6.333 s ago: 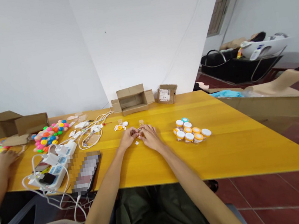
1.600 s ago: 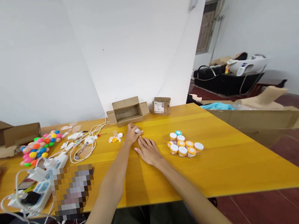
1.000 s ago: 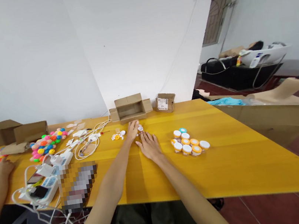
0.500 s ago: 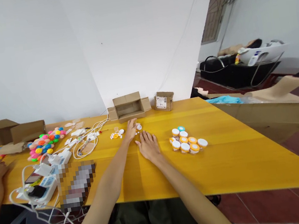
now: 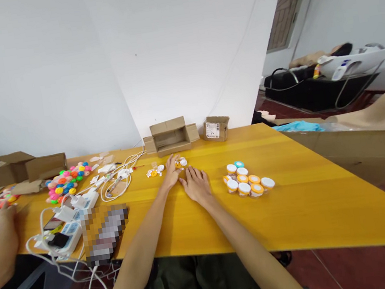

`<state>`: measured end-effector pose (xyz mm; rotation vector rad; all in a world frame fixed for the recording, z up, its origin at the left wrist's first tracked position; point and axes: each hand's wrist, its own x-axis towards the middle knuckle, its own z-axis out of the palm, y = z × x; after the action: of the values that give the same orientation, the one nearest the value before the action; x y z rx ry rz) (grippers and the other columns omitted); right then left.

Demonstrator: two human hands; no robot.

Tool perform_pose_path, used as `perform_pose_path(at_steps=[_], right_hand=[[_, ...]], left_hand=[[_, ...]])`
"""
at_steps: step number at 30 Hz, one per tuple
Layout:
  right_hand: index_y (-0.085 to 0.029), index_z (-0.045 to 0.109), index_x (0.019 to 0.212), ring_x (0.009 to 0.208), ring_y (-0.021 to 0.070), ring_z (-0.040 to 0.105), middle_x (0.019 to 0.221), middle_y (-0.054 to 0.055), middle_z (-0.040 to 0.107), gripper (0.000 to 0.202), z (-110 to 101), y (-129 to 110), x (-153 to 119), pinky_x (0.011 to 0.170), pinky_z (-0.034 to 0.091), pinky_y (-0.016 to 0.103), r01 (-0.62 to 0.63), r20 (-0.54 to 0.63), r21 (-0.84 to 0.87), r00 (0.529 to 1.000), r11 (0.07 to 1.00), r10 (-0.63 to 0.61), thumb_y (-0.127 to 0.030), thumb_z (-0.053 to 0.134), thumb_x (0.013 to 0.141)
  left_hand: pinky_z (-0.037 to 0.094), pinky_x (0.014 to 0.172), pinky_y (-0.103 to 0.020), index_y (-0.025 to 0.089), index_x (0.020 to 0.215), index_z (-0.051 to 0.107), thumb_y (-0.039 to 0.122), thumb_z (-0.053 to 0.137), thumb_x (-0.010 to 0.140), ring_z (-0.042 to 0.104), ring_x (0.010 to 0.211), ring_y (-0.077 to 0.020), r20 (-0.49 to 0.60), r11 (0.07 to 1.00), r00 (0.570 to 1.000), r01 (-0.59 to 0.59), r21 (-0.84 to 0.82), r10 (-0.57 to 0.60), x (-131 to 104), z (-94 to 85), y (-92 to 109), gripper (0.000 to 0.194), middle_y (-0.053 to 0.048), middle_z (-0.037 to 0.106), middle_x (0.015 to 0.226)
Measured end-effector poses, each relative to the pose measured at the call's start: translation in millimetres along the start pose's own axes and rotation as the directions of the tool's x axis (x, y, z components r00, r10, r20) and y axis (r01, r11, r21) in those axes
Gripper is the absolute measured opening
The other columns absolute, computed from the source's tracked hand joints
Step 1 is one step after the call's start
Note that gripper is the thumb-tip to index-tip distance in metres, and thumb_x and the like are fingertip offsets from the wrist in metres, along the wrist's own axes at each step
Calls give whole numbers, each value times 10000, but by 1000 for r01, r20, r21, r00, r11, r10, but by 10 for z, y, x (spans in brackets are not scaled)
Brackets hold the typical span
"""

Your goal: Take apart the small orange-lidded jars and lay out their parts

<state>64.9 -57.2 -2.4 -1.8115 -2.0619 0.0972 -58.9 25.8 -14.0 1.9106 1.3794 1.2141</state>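
Observation:
Near the middle of the yellow table, my left hand reaches beside small white and orange pieces; whether its fingers hold one is hidden. My right hand lies palm down on the table just right of it, fingers spread, holding nothing. Left of my left hand sits another small group of white and orange pieces. To the right of my right hand stand several small clear jars with white, orange and teal lids.
Behind my hands are an open cardboard box and a smaller box. At left lie white cables, a power strip, a phone and colourful balls. Another person's hands work at the far left.
The view has shifted slightly, moving the whole scene to the right. My left hand has drawn back a little from the small pieces. The other person's hands have come closer together.

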Motion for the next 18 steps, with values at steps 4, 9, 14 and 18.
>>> perform_pose_path(at_steps=[4, 9, 14, 18], right_hand=[[-135, 488, 1436, 1418, 294, 359, 1541, 175, 418, 546, 63, 24, 2, 1142, 232, 512, 13, -27, -3, 1000, 1000, -13, -413, 306, 1002], [-121, 503, 1412, 1398, 290, 379, 1531, 186, 429, 516, 77, 32, 0, 1123, 258, 485, 17, -42, -26, 999, 1000, -18, -388, 346, 1000], [-156, 552, 1348, 1294, 279, 469, 1468, 174, 510, 418, 36, 44, 17, 1039, 340, 455, 26, -61, -43, 998, 999, -29, -298, 385, 992], [-199, 628, 1211, 1161, 257, 548, 1322, 148, 619, 320, -68, 74, 74, 921, 415, 401, 30, -36, -44, 999, 999, -31, -220, 407, 979]], left_hand=[[228, 1225, -434, 280, 1258, 583, -26, 516, 695, 369, 1413, -232, 26, 998, 999, -41, 43, 40, -60, -15, -60, 645, -62, 491, 1388], [298, 1196, -408, 260, 1198, 596, -69, 478, 642, 442, 1350, -223, -9, 993, 998, -59, 99, 60, -39, 9, -83, 656, -69, 531, 1292], [367, 1144, -388, 233, 1074, 605, -97, 463, 607, 535, 1214, -214, -96, 996, 995, -18, 90, 27, -39, 28, -51, 589, -62, 558, 1150], [405, 1103, -382, 230, 983, 590, -97, 475, 614, 568, 1125, -205, -158, 998, 987, 6, 64, 4, -67, 35, -45, 506, -49, 566, 1103]])
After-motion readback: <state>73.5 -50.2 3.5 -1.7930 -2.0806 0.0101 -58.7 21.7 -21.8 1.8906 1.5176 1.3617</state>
